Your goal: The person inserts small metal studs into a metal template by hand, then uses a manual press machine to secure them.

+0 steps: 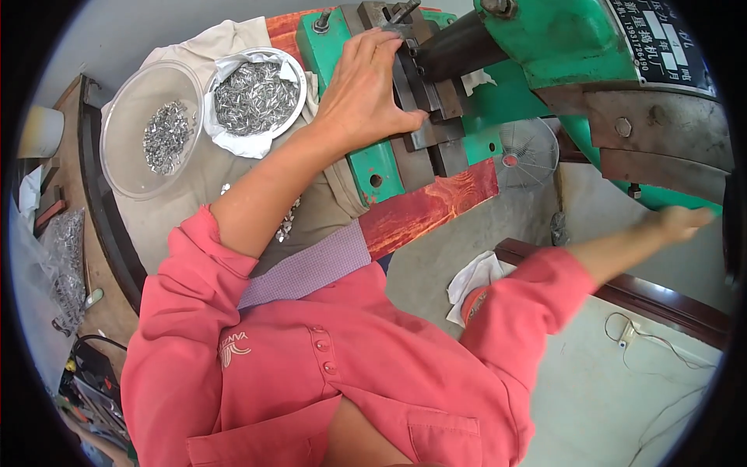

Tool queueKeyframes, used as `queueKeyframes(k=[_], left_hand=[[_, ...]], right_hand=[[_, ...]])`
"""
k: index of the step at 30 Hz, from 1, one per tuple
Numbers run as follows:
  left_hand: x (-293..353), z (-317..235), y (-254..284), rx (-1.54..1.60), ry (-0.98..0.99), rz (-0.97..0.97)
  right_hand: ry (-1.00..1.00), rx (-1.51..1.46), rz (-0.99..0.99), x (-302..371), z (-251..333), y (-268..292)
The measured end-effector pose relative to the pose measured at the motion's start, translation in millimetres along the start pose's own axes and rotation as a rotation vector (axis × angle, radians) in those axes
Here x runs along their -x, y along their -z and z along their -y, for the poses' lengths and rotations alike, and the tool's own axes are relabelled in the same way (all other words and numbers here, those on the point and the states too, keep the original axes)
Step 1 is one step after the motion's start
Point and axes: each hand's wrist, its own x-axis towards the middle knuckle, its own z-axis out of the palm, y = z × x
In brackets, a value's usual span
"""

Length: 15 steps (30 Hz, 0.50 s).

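Observation:
My left hand (362, 97) rests over the steel fixture (424, 101) on the green press base (373, 175). Its thumb is stretched well apart from the fingers, and the tips touch the metal at two ends. Above the fixture reaches the dark round ram (455, 50) of a green hand press (552, 35). Far out on the right, my right hand (685, 223) is raised beside the press, slightly blurred, with its fingers curled in. Whatever those fingers close on is hidden. A dark upright bar (731, 233) shows at the picture's edge near it.
Left of the press, a clear plastic bowl (117, 148) and a cloth-lined white bowl (292, 117) hold small metal pieces. Loose pieces (286, 226) lie on beige cloth under my left forearm. A fan (529, 156) stands beyond the red wooden board (436, 206).

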Motion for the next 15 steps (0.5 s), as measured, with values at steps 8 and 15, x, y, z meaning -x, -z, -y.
queueKeyframes(k=[8,15], left_hand=[[7,10,5,0.001,-0.058,-0.040],[1,-1,4,-0.027,-0.016,-0.029]], right_hand=[[-0.190,-0.026,0.084,-7,53,-8],[-0.332,0.183,0.246,-87,76,-8]])
